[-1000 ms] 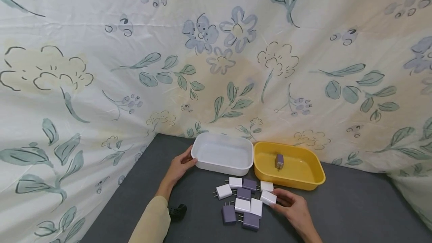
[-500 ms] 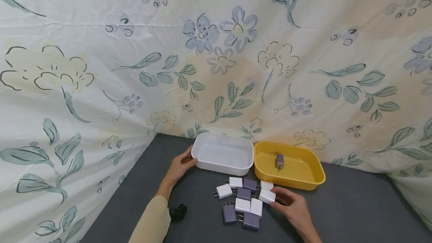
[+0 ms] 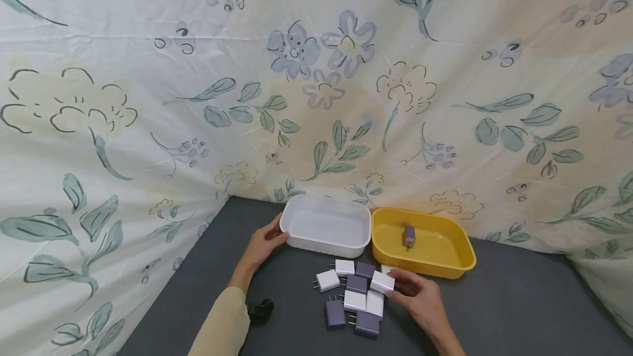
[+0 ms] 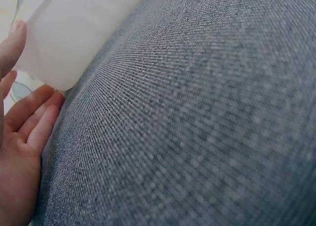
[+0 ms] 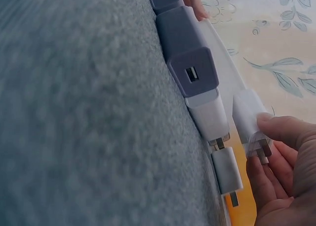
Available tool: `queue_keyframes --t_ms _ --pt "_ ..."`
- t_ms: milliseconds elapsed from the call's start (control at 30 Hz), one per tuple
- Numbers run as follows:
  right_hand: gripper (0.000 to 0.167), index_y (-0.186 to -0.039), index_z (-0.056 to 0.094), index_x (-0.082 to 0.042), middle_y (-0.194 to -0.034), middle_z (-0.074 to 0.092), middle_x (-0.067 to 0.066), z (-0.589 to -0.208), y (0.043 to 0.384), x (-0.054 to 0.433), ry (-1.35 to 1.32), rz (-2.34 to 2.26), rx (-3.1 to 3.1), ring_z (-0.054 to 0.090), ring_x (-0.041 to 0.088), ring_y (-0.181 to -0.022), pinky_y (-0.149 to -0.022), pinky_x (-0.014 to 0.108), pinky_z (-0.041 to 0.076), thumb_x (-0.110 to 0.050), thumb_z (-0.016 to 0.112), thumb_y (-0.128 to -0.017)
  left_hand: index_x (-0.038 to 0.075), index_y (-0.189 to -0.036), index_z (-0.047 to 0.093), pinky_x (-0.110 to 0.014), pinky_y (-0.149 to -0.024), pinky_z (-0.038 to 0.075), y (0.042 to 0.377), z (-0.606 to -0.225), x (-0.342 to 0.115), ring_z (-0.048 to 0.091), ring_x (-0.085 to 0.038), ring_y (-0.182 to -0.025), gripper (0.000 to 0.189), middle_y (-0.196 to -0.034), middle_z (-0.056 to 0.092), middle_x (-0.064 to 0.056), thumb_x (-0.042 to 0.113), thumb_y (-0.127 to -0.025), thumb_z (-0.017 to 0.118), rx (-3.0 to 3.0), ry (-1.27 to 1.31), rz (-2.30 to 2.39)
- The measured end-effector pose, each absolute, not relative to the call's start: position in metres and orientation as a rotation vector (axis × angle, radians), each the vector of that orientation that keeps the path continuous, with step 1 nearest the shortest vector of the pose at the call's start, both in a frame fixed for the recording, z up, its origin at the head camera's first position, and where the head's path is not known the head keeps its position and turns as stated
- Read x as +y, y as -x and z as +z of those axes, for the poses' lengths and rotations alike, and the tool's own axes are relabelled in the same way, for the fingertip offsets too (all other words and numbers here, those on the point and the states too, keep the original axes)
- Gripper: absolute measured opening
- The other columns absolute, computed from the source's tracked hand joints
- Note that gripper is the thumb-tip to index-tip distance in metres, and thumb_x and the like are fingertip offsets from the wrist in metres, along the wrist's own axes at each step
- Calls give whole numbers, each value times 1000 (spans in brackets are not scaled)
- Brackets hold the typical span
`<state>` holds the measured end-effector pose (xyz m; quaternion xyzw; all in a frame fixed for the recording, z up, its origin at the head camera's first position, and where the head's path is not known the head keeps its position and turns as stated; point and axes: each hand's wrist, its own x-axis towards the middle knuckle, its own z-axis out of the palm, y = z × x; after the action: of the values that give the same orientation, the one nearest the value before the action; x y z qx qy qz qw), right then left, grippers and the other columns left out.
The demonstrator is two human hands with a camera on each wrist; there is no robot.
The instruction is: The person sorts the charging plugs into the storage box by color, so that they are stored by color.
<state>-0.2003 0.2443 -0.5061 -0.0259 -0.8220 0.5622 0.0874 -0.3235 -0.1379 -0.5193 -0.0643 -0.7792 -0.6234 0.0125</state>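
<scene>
In the head view my right hand [image 3: 420, 299] pinches a white USB wall charger [image 3: 383, 282] between thumb and fingers, over the back right of a group of chargers. The right wrist view shows this white charger [image 5: 247, 114] tilted, its metal prongs toward my palm. White and dark purple chargers lie close together, among them a purple one [image 3: 335, 314] and a white one [image 3: 328, 281]. My left hand [image 3: 260, 245] holds the left front corner of a white plastic tray [image 3: 326, 245], thumb at the front and fingers along the side. A yellow tray [image 3: 425, 266] contains one purple charger [image 3: 409, 236].
Both trays stand side by side at the back of the dark grey tabletop [image 3: 519, 301], against a floral cloth [image 3: 316, 98]. A black object [image 3: 261, 310] lies beside the left forearm. Another white charger [image 3: 386, 269] is partly hidden behind the held one.
My right hand has moved a little left and toward the back with the white charger, which now overlaps a neighbouring white charger more. The left hand and both trays have stayed put.
</scene>
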Motion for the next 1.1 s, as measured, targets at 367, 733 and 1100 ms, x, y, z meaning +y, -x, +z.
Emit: queue_keyframes --t_ms 367,733,1100 --pt "44 -107 72 -2 -108 72 16 -503 204 232 -14 1746 -2373 69 7 -92 -81 28 59 1 87 -65 22 -150 41 -42 -105 47 323 -518 -138 55 -22 -130 75 -145 53 -2 39 -85 74 -2419 200 -1941" --pt "43 -105 73 -3 -107 72 16 -500 207 222 -7 1782 -2362 69 8 -92 -80 25 58 1 87 -65 22 -150 39 -42 -105 47 323 -518 -139 54 -22 -130 76 -145 53 -2 42 -85 73 -2426 203 -1941" --pt "42 -104 74 -6 -105 73 13 -499 212 208 0 1784 -2354 70 12 -92 -80 27 59 -1 88 -64 22 -150 40 -41 -105 47 323 -519 -138 55 -22 -130 75 -145 53 -2 40 -85 74 -2426 201 -1929"
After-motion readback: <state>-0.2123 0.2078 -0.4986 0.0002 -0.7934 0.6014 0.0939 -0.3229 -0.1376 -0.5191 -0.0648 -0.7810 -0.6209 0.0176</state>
